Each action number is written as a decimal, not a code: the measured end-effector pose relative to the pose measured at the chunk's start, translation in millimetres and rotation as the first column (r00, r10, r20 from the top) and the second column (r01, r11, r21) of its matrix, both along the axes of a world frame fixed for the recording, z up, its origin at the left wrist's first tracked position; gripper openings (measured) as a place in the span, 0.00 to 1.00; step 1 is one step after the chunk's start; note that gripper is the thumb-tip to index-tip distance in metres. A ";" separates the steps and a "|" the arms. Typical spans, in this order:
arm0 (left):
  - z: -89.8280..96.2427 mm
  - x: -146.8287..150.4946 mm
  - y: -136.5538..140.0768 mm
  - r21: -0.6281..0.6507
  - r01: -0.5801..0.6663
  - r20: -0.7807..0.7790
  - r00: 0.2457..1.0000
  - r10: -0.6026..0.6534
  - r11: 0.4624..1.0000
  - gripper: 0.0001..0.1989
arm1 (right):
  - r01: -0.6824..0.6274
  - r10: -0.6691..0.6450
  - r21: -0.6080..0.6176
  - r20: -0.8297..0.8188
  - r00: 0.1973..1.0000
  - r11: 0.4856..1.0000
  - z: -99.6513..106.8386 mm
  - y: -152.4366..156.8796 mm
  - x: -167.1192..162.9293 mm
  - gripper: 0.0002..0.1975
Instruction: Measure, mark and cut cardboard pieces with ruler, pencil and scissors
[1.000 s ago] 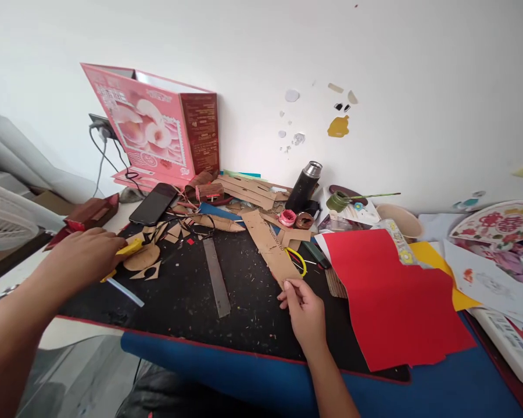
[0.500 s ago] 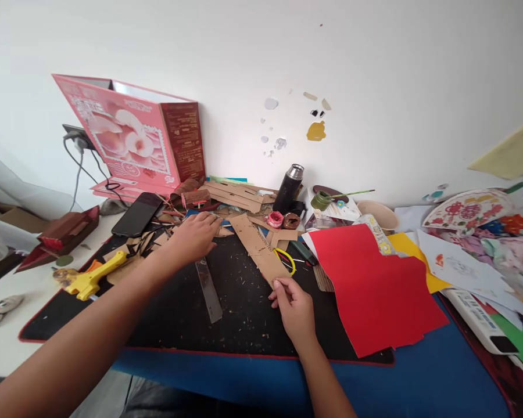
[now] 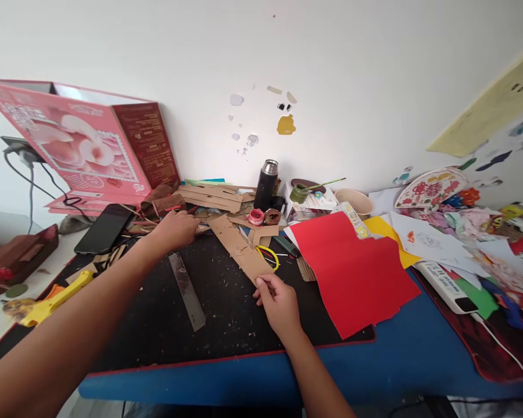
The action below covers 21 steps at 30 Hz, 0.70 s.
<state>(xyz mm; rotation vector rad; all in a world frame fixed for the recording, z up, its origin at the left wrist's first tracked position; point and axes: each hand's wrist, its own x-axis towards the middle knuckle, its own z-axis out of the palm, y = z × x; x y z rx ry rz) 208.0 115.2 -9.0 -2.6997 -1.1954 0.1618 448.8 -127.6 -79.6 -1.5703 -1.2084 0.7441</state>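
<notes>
My right hand (image 3: 279,305) pinches the near end of a brown cardboard strip (image 3: 239,251), which slants away from me across the black mat (image 3: 157,331). My left hand (image 3: 176,231) reaches over the back of the mat beside brown-painted rolls (image 3: 169,204) and scraps. Its fingers are apart and point forward, with nothing visible in them; the fingertips are partly hard to make out. Between my arms lies a clear ruler (image 3: 187,292). A yellow-handled pair of scissors (image 3: 268,258) lies partly under the strip's right side.
A yellow glue gun (image 3: 61,299) and a phone (image 3: 105,228) lie left. Behind stand a pink box (image 3: 82,145), stacked cardboard (image 3: 211,196), a black flask (image 3: 267,184) and open paint jars (image 3: 256,216). Red sheet (image 3: 353,273) covers the mat's right side.
The view has turned to the right. My left hand has moved left off the ruler's far end towards the brown rolls. My right hand still grips the cardboard strip.
</notes>
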 end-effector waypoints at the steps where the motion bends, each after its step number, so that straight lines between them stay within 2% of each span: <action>1: 0.9 -0.2 -2.1 0.005 -0.001 0.000 1.000 0.001 1.000 0.20 | 0.001 -0.001 0.004 0.003 1.000 1.000 1.0 -0.1 -0.2 0.13; 5: 3.1 9.3 -26.7 0.064 0.069 0.097 0.992 -0.075 0.996 0.31 | -0.007 0.007 0.014 0.008 1.000 1.000 5.8 -0.7 -0.7 0.13; 9: -7.5 34.1 -58.1 -0.019 0.242 0.181 0.955 -0.235 0.970 0.38 | 0.007 -0.007 0.012 -0.044 0.999 1.000 6.5 -0.6 -1.0 0.13; 12: -21.1 52.5 -66.7 -0.031 0.310 0.205 0.932 -0.298 0.950 0.33 | 0.030 -0.028 0.019 -0.089 0.996 0.999 5.5 -0.1 -1.3 0.14; 15: -29.7 64.9 -63.0 -0.013 0.350 0.279 0.901 -0.333 0.937 0.26 | 0.041 -0.037 0.030 -0.108 0.993 0.999 5.8 0.5 -1.8 0.13; 21: -24.5 74.6 -55.5 0.002 0.429 0.340 0.849 -0.404 0.903 0.22 | 0.082 -0.070 0.059 -0.187 0.980 0.995 8.1 -0.1 -2.5 0.15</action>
